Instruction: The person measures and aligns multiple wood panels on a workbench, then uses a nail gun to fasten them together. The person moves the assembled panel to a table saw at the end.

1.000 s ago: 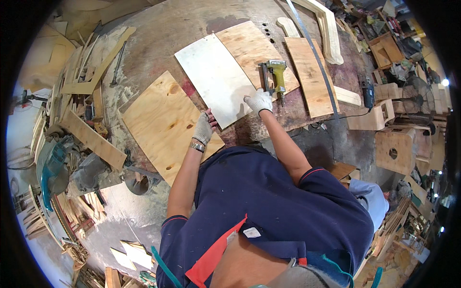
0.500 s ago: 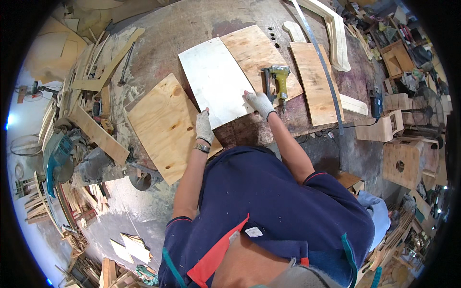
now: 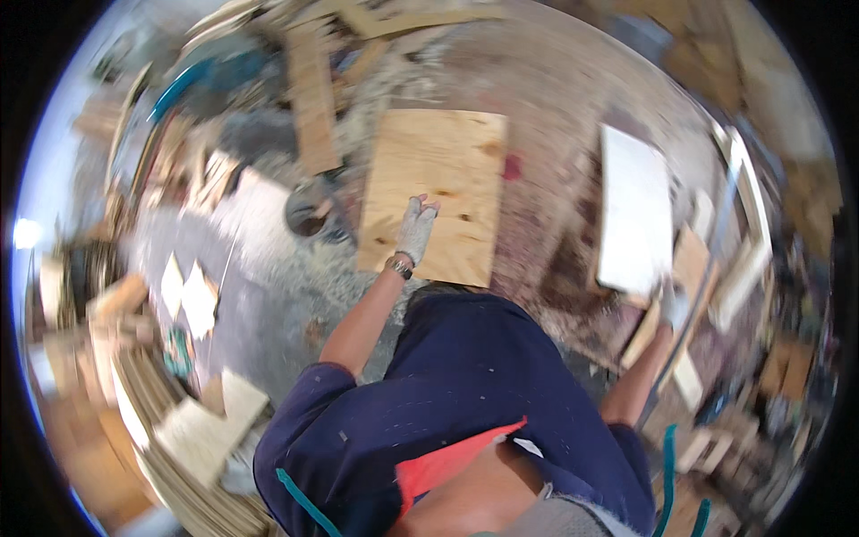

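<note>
A rectangular plywood board (image 3: 436, 170) with dark knots lies on the worktable in front of me. Over its lower part is my left hand (image 3: 414, 233) in a pale, fingertip-less glove, fingers stretched out and holding nothing. Well off to the right, my right hand (image 3: 674, 304), gloved too, is beside the near right corner of a white board (image 3: 635, 215). Motion smears its fingers, so whatever they touch cannot be made out. Just past that hand lie a strip of plywood (image 3: 690, 259) and a long metal ruler (image 3: 721, 215).
Pale wooden frame pieces (image 3: 744, 277) lie at the table's right side. At the far left of the table are a long plywood strip (image 3: 312, 107) and a blurred teal machine (image 3: 183, 88). Cut sheets (image 3: 192, 295) lie on the floor at left, with stacked boards (image 3: 170, 430) nearer me.
My view has swung left. My left hand has left the white board and moved over the plywood board; my right hand has moved away to the right. The yellow-green nail gun no longer shows clearly.
</note>
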